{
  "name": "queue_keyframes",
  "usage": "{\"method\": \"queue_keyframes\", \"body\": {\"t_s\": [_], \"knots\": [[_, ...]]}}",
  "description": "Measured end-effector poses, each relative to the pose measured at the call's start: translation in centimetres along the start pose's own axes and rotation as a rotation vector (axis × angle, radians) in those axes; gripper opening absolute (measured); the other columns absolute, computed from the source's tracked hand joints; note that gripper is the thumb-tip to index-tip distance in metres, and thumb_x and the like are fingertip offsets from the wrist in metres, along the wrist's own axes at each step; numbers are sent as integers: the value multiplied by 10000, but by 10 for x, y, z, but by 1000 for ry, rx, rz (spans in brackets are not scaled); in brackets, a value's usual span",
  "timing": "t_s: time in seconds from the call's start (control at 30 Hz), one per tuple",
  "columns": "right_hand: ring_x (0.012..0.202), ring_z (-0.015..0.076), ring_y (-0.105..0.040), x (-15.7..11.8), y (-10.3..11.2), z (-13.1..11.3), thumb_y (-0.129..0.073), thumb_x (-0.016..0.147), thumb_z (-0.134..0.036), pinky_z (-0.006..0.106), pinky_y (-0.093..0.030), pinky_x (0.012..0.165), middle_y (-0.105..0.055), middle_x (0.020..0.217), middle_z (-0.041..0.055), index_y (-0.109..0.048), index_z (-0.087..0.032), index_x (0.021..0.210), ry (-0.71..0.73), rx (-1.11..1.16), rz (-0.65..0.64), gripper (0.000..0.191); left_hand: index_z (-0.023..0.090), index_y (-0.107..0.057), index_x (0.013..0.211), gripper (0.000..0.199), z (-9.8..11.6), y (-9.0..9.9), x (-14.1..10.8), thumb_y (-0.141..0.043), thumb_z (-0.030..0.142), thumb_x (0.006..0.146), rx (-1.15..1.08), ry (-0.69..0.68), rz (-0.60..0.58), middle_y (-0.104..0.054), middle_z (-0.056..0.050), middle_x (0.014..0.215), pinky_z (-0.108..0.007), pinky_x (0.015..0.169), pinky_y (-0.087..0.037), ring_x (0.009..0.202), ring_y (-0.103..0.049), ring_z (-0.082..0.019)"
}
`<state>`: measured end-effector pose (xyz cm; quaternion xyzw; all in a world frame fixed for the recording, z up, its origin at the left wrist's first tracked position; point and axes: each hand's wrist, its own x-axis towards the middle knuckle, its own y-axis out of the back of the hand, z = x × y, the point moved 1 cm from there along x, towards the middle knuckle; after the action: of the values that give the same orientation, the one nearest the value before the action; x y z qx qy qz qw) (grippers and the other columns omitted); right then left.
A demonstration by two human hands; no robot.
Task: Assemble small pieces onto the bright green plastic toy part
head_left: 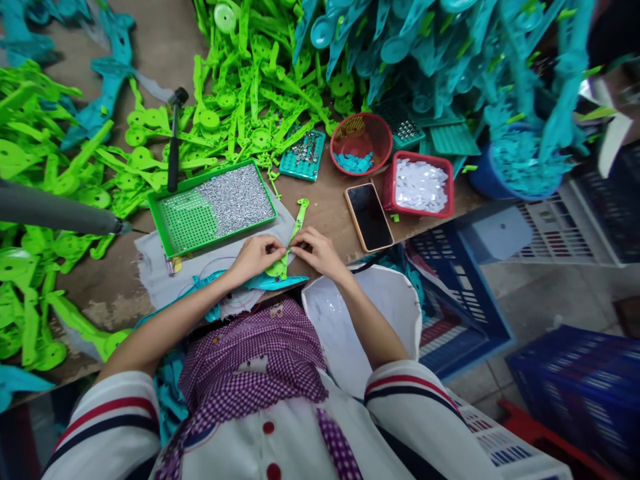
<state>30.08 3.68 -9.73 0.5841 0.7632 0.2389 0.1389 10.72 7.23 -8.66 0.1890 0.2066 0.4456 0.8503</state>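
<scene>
Part (300, 217) in lime green was over a blue piece (277, 283) between your left hand (259, 255) and right hand (321, 253), fingers (273, 241) pinched closed, what they gripped hidden; beyond sat a green tray (176, 220) of metal bits (240, 197).

Ahead of your right hand (319, 253), you have a strip of bare brown tabletop (327, 200) to pass along, between the long lime-green plastic piece (301, 212) at your fingertips and the black-screened phone in a tan case (370, 217). Farther forward, a round red plastic bowl (373, 133) and a small teal tray (287, 164) close that strip off. Past the phone, a square red plastic box (420, 210) stands in your way. Ahead of your left hand (257, 257), a rectangular green perforated tray (184, 217) blocks you, with a black-handled hammer (174, 143) behind it.
</scene>
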Motion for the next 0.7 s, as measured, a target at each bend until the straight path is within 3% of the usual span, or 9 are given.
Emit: {"method": "queue_keyframes", "body": {"t_s": [0.13, 0.33, 0.7], "knots": [[807, 150, -609, 5, 6, -1, -578, 918, -341, 283, -483, 749, -637, 991, 43, -678, -210, 927, -4, 56, -72, 166, 164, -717, 771, 97, 1, 1, 1, -645, 217, 809, 5, 19, -6, -701, 0, 735, -248, 627, -397, 633, -554, -120], [742, 128, -587, 10, 11, -7, -612, 889, -300, 273, -436, 731, -638, 973, 23, -667, -206, 890, -76, -41, -124, 109, 157, -716, 760, 97, 2, 3, 2, -644, 200, 810, 10, 22, -30, -711, 2, 731, -243, 618, -382, 616, -551, -114], [711, 114, -543, 24, 16, -15, -629, 803, -197, 246, -375, 684, -619, 834, -15, -618, -195, 868, -188, -65, -238, 67, 160, -720, 766, 111, -1, 3, 2, -634, 207, 817, 32, -11, -38, -724, -7, 756, -245, 634, -404, 646, -577, -121]]}}
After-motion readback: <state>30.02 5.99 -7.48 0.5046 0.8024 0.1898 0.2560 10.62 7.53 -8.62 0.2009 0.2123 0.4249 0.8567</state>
